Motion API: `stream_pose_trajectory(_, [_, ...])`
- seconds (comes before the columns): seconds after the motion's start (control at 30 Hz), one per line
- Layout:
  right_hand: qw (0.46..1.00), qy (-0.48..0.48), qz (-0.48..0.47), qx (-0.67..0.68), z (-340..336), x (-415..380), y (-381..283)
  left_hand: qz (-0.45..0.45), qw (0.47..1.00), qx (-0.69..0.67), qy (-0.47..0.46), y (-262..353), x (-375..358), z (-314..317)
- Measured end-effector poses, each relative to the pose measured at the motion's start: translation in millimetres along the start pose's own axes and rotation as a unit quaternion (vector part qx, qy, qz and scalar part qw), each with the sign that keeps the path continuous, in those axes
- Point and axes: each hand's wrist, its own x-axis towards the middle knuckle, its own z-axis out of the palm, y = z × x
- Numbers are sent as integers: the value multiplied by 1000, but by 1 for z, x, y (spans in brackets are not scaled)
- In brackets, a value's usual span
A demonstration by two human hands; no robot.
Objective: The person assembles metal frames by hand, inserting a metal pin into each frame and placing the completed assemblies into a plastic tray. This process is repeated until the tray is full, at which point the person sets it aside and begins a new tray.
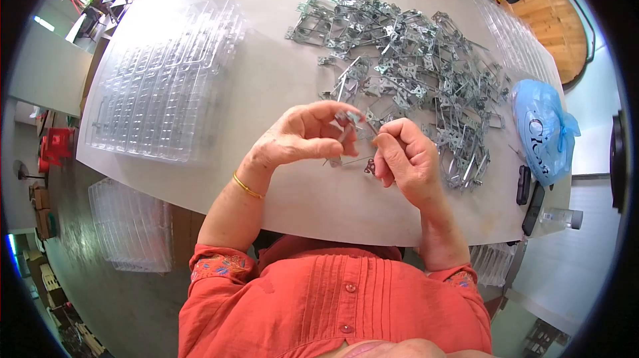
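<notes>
Between the thumb and fingers of my left hand [303,135] is a small silvery metal bracket [349,118], held above the table. My right hand [409,160] is closed in a pinch just to the right of it. From its fingertips a thin metal rod [373,129] points toward the bracket; the part of it inside my grip is hidden. Below, between the two hands, a small dark reddish metal piece [370,166] lies on the table. Right behind my hands spreads a tangled heap of metal brackets with thin rods [413,42].
Stacked clear plastic trays [166,78] stand on the table [266,72] at left, with more clear trays [516,35] at far right. A blue plastic bag [542,132], a black phone-like object [532,210] and a clear bottle [560,217] sit near the right edge.
</notes>
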Motion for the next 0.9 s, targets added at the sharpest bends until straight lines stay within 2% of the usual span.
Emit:
stream_pose_trajectory(0.07, [1000, 16, -13, 20, 0, 2, 4, 114, 992, -32, 39, -7, 3, -5])
stream_pose_trajectory(0.13, [998, 34, -26, 41, 1, 4, 8, 137, 988, -47, 47, -7, 5, -3])
stream_pose_trajectory(0.2, [995, 46, -54, 65, 4, 8, 12, 210, 974, -39, 76, -14, 9, -5])
stream_pose_trajectory(0.3, [995, 48, -46, 73, 5, 10, 19, 243, 967, -58, 55, -18, 13, -4])
stream_pose_trajectory(0.43, [996, 23, -18, 89, 4, 10, 20, 245, 966, -59, 53, -22, 14, 2])
stream_pose_trajectory(0.53, [991, 71, -47, 106, 7, 11, 22, 238, 969, -43, 50, -22, 15, 6])
stream_pose_trajectory(0.63, [989, 88, -99, 57, 3, 12, 26, 227, 972, -33, 54, -16, 15, 10])
stream_pose_trajectory(0.7, [973, 131, -182, -44, 1, 13, 30, 193, 979, -51, 37, -9, 12, 8])
stream_pose_trajectory(0.73, [973, 132, -182, -44, 0, 14, 32, 193, 979, -52, 37, -10, 11, 4])
stream_pose_trajectory(0.8, [931, 151, -298, -147, -3, 17, 35, 138, 985, -104, 23, -12, 12, -2])
stream_pose_trajectory(0.83, [931, 153, -297, -148, -4, 16, 35, 136, 985, -81, 61, -15, 10, 1])
stream_pose_trajectory(0.9, [909, 134, -341, -201, -5, 17, 36, 101, 991, -76, 43, -13, 9, 1])
